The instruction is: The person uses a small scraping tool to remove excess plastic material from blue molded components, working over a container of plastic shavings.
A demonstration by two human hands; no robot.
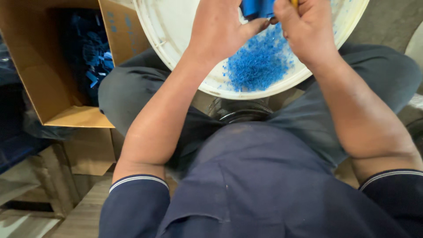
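A round white tub (176, 66) rests on my lap, with a heap of small blue plastic shavings (257, 66) inside it. My left hand (222, 26) grips a blue plastic piece (257, 8) at the top edge of the view. My right hand (304, 26) is closed beside it, touching the same blue piece, with a sliver of a yellow object (294, 2) showing above the fingers. Most of the blue piece and the yellow object are cut off by the frame.
An open cardboard box (48, 75) stands at my left, holding several blue plastic parts (94, 57). Flattened cardboard and wooden boards (83, 207) lie on the floor at lower left. A dark round object (240, 112) sits under the tub between my knees.
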